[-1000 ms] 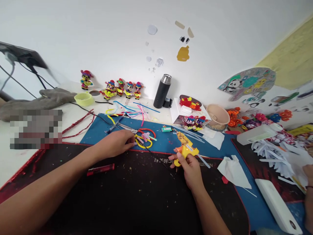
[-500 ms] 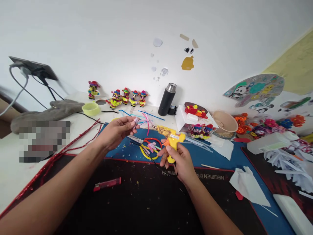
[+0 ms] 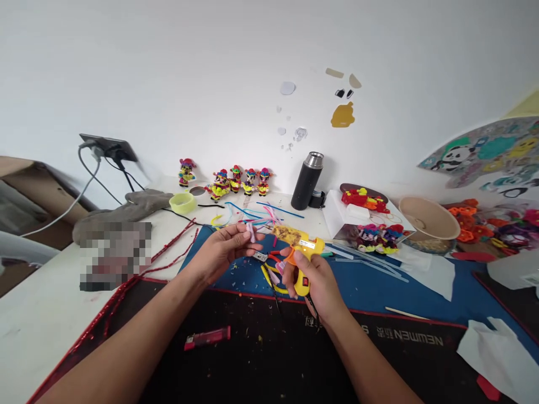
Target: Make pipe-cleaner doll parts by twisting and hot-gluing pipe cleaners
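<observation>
Between the thumb and fingers of my left hand [image 3: 229, 247] is a small pale lilac piece [image 3: 251, 232]. My right hand [image 3: 314, 280] grips a yellow hot glue gun [image 3: 309, 247] by its handle, fingers at the orange trigger. The gun's nozzle points left, close beside the lilac piece; whether they touch I cannot tell. Below the hands, scissors with red and yellow handles [image 3: 266, 276] lie on the blue mat [image 3: 227, 275], partly hidden by the gun and my right hand. Pink and blue fuzzy stems [image 3: 273, 212] lie behind the hands.
Several small colourful figures [image 3: 220, 185] stand along the wall. A black flask [image 3: 307, 180] stands right of them, then a white box [image 3: 337, 216] and a beige bowl [image 3: 429, 219]. A red lighter-like item [image 3: 208, 338] lies on the black mat [image 3: 252, 365]. Clear glue sticks [image 3: 370, 261] lie at right.
The camera view has shifted, so the scene sits farther right. The glue gun is now closer to the lilac piece, and its handle is turned to show a red switch.
</observation>
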Available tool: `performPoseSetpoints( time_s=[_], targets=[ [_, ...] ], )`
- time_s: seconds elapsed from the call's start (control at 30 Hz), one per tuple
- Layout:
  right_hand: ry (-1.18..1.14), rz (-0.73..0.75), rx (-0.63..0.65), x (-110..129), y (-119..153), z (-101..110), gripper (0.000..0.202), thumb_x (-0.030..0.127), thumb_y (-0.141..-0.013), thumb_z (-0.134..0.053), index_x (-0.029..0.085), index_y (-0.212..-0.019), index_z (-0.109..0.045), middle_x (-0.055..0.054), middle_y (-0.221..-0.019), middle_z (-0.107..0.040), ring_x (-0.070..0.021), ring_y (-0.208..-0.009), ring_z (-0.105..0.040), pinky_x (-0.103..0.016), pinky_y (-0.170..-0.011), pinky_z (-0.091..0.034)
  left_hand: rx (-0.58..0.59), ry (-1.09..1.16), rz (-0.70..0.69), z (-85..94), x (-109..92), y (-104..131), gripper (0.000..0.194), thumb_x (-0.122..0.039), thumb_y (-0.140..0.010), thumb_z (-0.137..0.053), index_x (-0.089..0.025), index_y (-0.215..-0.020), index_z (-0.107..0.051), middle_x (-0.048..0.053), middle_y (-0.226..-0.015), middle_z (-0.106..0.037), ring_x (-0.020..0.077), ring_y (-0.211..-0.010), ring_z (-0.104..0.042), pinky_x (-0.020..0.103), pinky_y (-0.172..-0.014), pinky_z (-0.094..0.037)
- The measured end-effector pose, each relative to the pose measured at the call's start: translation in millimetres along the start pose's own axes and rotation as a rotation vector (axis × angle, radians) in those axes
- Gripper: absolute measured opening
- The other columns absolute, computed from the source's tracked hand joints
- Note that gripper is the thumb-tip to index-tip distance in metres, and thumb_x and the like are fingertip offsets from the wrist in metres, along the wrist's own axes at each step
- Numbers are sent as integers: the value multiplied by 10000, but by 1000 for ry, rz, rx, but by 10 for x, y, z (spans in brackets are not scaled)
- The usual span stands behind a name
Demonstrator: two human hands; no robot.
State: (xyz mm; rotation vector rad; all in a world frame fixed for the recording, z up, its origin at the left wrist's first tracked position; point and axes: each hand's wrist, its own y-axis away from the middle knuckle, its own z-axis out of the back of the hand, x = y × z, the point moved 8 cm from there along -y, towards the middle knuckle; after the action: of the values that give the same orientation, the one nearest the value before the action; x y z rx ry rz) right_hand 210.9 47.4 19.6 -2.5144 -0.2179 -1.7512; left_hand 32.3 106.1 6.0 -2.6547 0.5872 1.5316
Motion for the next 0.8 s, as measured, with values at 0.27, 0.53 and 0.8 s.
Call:
performPoseSetpoints(
  time_s=[0.27, 0.53, 0.8],
  targets=[
    [250, -1, 3, -22, 53, -19, 562, 734, -892, -670, 176, -896, -738, 16, -467, -593, -147, -438, -545, -290, -545, -467, -18, 6, -54, -62, -27, 36, 255, -251, -736, -924, -132, -857, -734, 80, -902, -791, 178, -765, -761, 228, -655, -593],
    [351, 64, -42, 47, 63, -1, 693, 796, -878, -628, 206, -515, -606, -33, -528, -622, -139, -486, -558, -320, -658, -509, -26, -30, -65, -81, -10, 22, 261, -292, -696, -946, -117, -762, -764, 77, -829, -757, 115, -684, -650, 205, -649, -542],
    [457, 35, -73, -40, 75, 50, 709, 808, -900, -583, 203, -534, -633, -46, -475, -593, -170, -535, -586, -310, -625, -491, -16, -48, -67, -97, -8, 27, 315, -314, -639, -984, -115, -807, -806, 68, -795, -753, 124, -672, -653, 222, -666, -566]
  ],
)
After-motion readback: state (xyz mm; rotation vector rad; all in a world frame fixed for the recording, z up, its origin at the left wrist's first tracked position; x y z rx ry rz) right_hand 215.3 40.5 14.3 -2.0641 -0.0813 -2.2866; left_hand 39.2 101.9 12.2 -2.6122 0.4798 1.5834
